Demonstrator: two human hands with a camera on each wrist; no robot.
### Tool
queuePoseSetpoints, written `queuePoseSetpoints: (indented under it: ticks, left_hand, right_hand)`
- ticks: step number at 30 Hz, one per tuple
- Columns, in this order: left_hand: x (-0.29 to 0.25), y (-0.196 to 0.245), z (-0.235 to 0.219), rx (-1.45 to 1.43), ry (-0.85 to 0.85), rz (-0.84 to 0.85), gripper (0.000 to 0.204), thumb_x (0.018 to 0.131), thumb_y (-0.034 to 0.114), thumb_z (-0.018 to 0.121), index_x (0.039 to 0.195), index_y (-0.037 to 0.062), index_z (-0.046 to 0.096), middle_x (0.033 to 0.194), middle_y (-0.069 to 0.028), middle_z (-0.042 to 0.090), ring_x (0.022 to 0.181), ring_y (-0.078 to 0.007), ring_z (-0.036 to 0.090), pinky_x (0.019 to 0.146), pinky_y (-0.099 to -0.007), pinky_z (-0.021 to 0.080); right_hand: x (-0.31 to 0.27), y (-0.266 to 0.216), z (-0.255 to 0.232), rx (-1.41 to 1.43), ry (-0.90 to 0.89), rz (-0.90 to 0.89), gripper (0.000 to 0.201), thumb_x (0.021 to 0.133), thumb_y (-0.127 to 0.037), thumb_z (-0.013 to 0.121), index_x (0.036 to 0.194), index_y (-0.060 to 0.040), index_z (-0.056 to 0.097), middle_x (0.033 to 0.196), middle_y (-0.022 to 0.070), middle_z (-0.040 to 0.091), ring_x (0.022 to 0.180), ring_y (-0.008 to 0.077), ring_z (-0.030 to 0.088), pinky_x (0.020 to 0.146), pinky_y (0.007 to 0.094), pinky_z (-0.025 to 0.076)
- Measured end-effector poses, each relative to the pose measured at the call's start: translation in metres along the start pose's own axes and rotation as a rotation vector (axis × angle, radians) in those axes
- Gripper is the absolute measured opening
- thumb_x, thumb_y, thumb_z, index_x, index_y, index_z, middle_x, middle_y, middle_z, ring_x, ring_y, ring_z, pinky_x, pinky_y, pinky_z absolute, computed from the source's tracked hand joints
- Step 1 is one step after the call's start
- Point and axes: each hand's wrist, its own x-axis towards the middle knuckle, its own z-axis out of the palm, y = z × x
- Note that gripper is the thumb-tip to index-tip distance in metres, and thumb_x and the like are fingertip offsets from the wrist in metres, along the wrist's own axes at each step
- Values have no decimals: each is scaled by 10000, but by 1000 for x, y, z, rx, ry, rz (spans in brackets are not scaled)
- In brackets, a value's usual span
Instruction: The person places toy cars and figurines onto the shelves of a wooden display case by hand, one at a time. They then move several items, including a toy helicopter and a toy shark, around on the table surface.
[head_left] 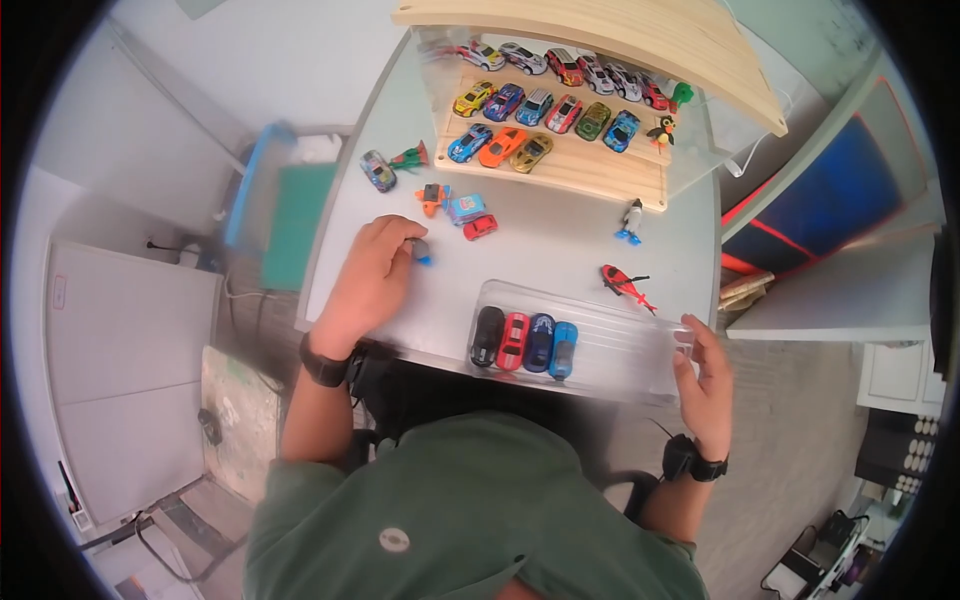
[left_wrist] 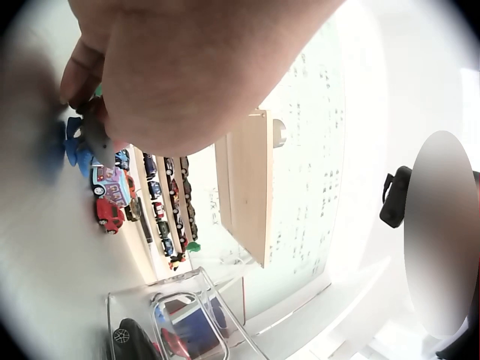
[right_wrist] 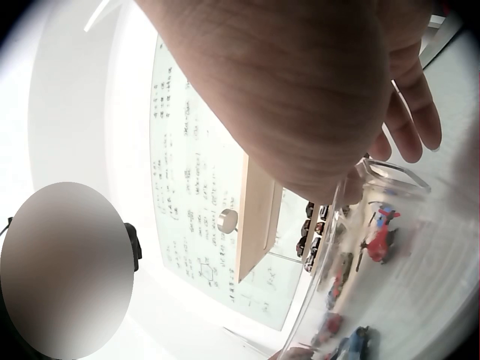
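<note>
My left hand (head_left: 375,270) pinches a small grey toy figure with blue parts (head_left: 420,250) close over the left side of the table. In the left wrist view the grey and blue figure (left_wrist: 96,139) shows below the fingertips. My right hand (head_left: 708,385) grips the right end of a clear plastic box (head_left: 630,355), thumb on one side of the rim and fingers on the other. At the box's left end a black car (head_left: 488,336), a red car (head_left: 513,340) and two blue cars stand side by side. The box lies along the table's front edge.
A wooden display case (head_left: 560,182) with raised lid holds rows of toy cars at the back. Near the left hand lie a red car (head_left: 480,227), a toy van (head_left: 465,208) and an orange toy (head_left: 432,198). A red helicopter (head_left: 625,287) and a penguin figure (head_left: 631,220) are rightward.
</note>
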Motion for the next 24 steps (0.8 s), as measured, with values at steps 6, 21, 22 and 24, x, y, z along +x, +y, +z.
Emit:
queuePoseSetpoints:
  ticks: [6,21,22,24]
  left_hand:
    - [-1,-4,1,-5,28,20,254,1038,-35,517,1246,16,653,1267,-164,646,1141,-331,631,984,-384,511]
    - [-2,-6,3,-8,55,-23,351,890,40,790,1214,43,655,1328,-139,641,1139,-278,664,947,-364,544]
    - [-2,-7,3,-9,59,-26,341,891,38,788,1204,42,653,1330,-142,641,1141,-281,666,947,-363,545]
    - [-2,-3,3,-4,55,-28,331,889,25,773,1195,40,650,1330,-151,642,1142,-301,667,955,-371,546]
  right_hand:
    - [1,0,-1,-28,-8,-7,502,973,-30,679,1470,-31,611,1386,164,678,1197,246,679,993,367,528]
    - [2,2,0,17,-36,12,561,947,-71,730,1489,-32,592,1448,159,647,1217,253,670,1023,381,522]
    - [2,1,0,17,-40,4,569,939,-73,738,1487,-31,592,1454,156,644,1218,253,668,1022,381,521]
    - [2,3,0,29,-38,8,571,937,-78,742,1485,-31,592,1458,153,643,1217,252,668,1019,381,520]
